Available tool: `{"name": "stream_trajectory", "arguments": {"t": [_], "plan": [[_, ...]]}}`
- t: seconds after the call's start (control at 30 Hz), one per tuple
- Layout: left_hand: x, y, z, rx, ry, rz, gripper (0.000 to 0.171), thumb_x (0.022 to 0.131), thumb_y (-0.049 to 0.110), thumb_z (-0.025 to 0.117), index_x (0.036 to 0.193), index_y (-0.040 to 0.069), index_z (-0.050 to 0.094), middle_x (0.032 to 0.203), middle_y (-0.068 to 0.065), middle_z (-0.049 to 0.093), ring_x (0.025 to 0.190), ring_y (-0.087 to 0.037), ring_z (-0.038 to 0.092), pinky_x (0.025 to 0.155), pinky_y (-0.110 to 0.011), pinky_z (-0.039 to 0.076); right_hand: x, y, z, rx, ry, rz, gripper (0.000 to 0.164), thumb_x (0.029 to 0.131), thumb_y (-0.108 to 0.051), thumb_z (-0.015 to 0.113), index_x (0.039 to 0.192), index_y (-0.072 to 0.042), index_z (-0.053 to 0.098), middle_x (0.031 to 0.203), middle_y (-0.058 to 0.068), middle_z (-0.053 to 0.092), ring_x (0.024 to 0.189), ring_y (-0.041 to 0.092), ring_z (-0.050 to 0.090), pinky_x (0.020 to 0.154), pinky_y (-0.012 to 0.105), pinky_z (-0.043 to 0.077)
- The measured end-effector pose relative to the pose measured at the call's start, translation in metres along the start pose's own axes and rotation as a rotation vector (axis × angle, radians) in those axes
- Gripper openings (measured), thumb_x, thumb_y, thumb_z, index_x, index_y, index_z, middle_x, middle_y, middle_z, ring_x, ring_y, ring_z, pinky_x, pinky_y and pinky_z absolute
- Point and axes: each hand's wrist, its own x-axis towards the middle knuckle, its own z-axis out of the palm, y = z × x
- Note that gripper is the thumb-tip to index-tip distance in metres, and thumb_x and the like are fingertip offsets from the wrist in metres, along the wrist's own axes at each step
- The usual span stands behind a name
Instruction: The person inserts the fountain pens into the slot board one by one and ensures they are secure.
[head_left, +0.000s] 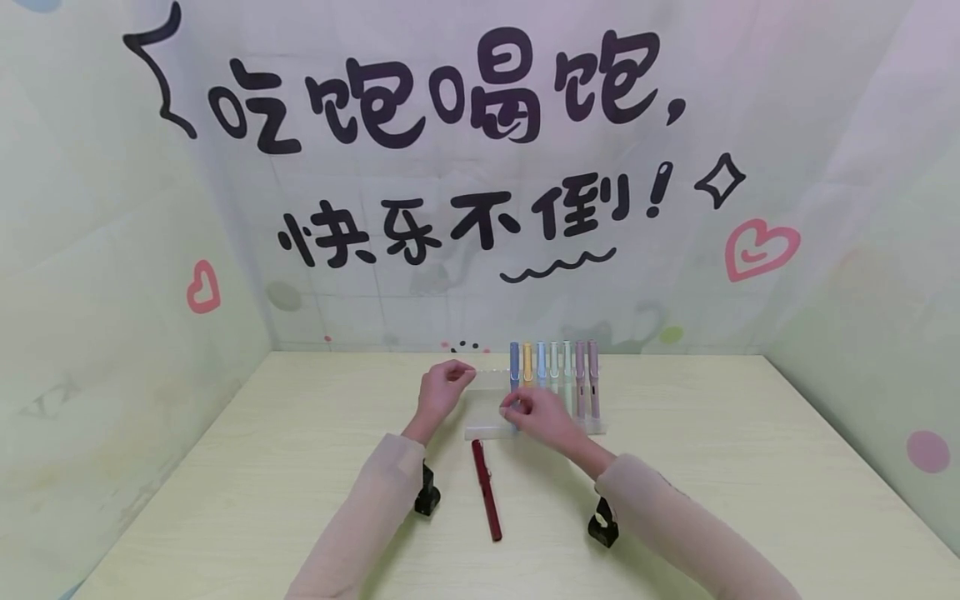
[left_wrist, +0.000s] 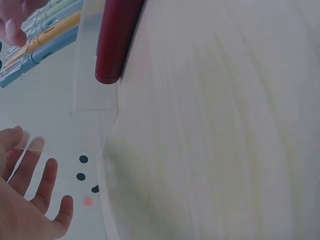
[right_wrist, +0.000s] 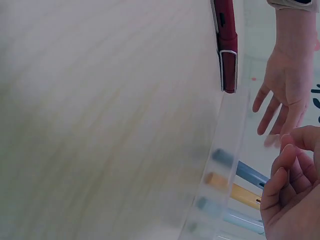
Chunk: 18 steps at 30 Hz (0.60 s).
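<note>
A clear pen stand point(head_left: 480, 432) stands on the table with several capped pens upright in its right part: blue point(head_left: 514, 360), yellow point(head_left: 528, 362), pale blue, pale green and purple point(head_left: 594, 379). My left hand point(head_left: 444, 390) pinches the stand's upper left edge between thumb and fingers, the other fingers spread in the left wrist view. My right hand point(head_left: 546, 417) hovers in front of the stand and overlaps the lower part of several pens. Its fingers are curled, thumb against index finger, with nothing visible between them. A dark red pen point(head_left: 487, 492) lies on the table before the stand.
The pale wooden table point(head_left: 675, 500) meets a printed cloth backdrop point(head_left: 480, 308) behind the stand and at both sides. Black wrist mounts point(head_left: 427, 493) hang below both sleeves. The red pen's cap end points toward the stand's front edge.
</note>
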Motion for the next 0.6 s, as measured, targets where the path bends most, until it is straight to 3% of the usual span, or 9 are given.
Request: {"name": "stream_trajectory", "arguments": {"t": [0.3, 0.6], "plan": [[0.0, 0.0, 0.0, 0.005, -0.005, -0.009, 0.018, 0.084, 0.021, 0.06, 0.094, 0.007, 0.065, 0.09, -0.005, 0.064, 0.085, -0.018, 0.059, 0.072, -0.031, 0.047, -0.011, 0.002, 0.013, -0.003, -0.11, -0.062, 0.007, 0.082, -0.015, 0.062, 0.081, -0.009, 0.064, 0.056, -0.008, 0.053, 0.046, 0.007, 0.047, 0.04, 0.021, 0.038], [-0.001, 0.001, 0.0, -0.002, 0.004, 0.01, 0.017, 0.084, 0.021, 0.061, 0.093, 0.007, 0.066, 0.088, -0.005, 0.065, 0.084, -0.019, 0.06, 0.072, -0.033, 0.047, -0.019, -0.005, 0.026, -0.089, -0.208, 0.037, 0.023, 0.079, -0.033, 0.064, 0.066, -0.015, 0.058, 0.051, -0.006, 0.051, 0.045, 0.007, 0.045, 0.042, 0.022, 0.037]]}}
